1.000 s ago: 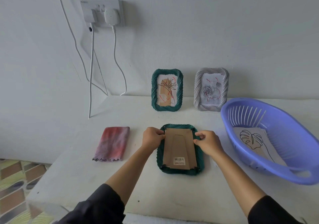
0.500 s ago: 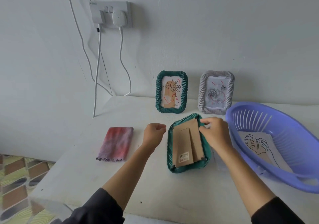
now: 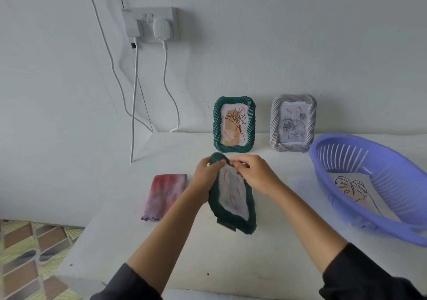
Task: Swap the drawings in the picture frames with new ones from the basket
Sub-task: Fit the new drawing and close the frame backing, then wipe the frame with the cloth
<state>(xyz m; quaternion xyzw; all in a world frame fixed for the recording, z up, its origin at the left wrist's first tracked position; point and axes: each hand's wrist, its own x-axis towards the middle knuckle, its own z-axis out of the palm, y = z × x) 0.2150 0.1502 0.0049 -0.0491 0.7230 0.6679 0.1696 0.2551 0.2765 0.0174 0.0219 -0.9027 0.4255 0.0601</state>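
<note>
Hands (image 3: 208, 174) on ribbed green frame (image 3: 248, 216)

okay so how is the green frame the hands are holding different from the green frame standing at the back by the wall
The held green frame is gripped at its top edge by the left hand and right hand and tilted over the table; the standing green frame stands upright, untouched. The held frame's drawing looks pale with faint red marks, blurred; the standing frame's shows a clear black line flower on tan. Both have dark green ribbed borders.
</note>
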